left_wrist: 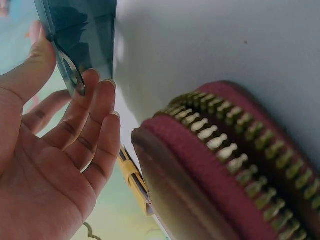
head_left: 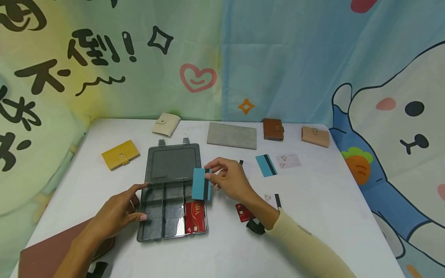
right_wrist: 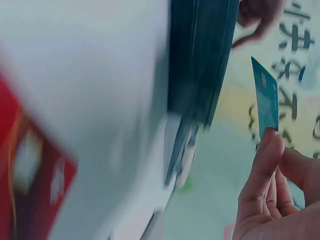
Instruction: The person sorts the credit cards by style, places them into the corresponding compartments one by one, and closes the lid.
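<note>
A clear grey compartment box point(head_left: 172, 193) lies on the table with its lid point(head_left: 174, 162) folded back. My left hand point(head_left: 116, 208) holds its left side, thumb and forefinger spread along the rim; in the left wrist view the fingers curve about the edge by a latch point(left_wrist: 70, 70). Between thumb and fingers my right hand point(head_left: 231, 179) pinches a blue card point(head_left: 199, 185) with a dark stripe. This card is upright over the right-hand compartments. A red card point(head_left: 195, 217) marked VIP lies in the box's front right compartment. The right wrist view shows the pinched card edge-on above the thumb.
Behind the box lie a yellow wallet point(head_left: 120, 154), a cream wallet point(head_left: 166, 124), a grey one point(head_left: 231, 135), a brown one point(head_left: 273, 129) and a tan one point(head_left: 315, 136). More cards, including a blue one point(head_left: 266, 165), lie at right. A brown zipped case point(head_left: 52, 251) lies front left.
</note>
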A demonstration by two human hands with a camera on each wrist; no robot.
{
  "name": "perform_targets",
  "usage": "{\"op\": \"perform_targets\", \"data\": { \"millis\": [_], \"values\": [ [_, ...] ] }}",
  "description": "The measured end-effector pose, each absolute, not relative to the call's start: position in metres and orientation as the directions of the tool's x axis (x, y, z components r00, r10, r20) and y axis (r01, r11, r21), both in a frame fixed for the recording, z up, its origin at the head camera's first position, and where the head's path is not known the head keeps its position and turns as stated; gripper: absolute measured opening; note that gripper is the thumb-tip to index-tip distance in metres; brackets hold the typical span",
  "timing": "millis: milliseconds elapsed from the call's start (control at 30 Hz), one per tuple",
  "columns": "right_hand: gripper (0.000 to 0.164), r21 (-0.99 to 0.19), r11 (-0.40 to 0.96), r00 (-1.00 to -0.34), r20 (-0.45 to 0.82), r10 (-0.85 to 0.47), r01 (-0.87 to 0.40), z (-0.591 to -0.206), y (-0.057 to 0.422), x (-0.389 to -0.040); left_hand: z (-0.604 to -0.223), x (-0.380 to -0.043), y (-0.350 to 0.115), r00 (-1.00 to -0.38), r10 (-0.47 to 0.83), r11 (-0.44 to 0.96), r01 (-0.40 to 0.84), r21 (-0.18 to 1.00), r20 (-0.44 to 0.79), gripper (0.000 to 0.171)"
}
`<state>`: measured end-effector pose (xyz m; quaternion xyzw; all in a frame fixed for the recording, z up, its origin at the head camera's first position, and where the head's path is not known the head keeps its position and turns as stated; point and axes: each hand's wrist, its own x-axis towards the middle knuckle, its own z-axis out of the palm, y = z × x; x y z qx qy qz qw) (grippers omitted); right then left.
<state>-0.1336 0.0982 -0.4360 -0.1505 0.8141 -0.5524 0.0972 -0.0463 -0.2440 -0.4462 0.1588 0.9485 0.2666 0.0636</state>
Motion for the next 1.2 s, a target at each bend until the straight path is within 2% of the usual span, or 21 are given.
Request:
{"op": "perform_targets", "data": {
  "millis": [233, 400, 500, 600, 700, 767, 967, 1200],
  "values": [
    [0.021, -0.957, 0.274, -0.856, -0.057, -0.514, -0.1, -0.441, 0.064, -0.103, -0.446, -0.046, -0.243, -0.939, 0.34, 0.808, 0.265, 0.526, -0.049, 0.087],
    [0.02, -0.923, 0.336, -0.831, -0.031, -0.556, -0.19, -0.446, 0.044, -0.091, -0.446, -0.046, -0.244, -0.941, 0.335, 0.811, 0.261, 0.523, -0.049, 0.087],
    [0.019, -0.837, 0.43, -0.804, 0.019, -0.595, -0.338, -0.448, 0.035, -0.086, -0.447, -0.046, -0.244, -0.943, 0.326, 0.819, 0.248, 0.517, -0.063, 0.088],
    [0.02, -0.665, 0.549, -0.774, 0.071, -0.629, -0.507, -0.452, 0.03, -0.082, -0.447, -0.046, -0.244, -0.943, 0.324, 0.822, 0.241, 0.516, -0.075, 0.087],
    [0.023, -0.531, 0.62, -0.763, 0.082, -0.641, -0.578, -0.454, 0.028, -0.079, -0.447, -0.046, -0.244, -0.941, 0.329, 0.822, 0.245, 0.515, -0.076, 0.087],
    [0.025, -0.504, 0.635, -0.761, 0.071, -0.645, -0.586, -0.455, 0.03, -0.079, -0.447, -0.046, -0.244, -0.941, 0.33, 0.821, 0.247, 0.515, -0.073, 0.087],
    [0.025, -0.624, 0.562, -0.753, 0.064, -0.655, -0.542, -0.453, 0.043, -0.088, -0.447, -0.046, -0.244, -0.936, 0.348, 0.805, 0.274, 0.526, -0.046, 0.086],
    [0.027, -0.752, 0.509, -0.825, 0.082, -0.56, -0.42, -0.455, 0.074, -0.115, -0.448, -0.046, -0.245, -0.936, 0.35, 0.805, 0.283, 0.52, -0.032, 0.086]
  ]
}}
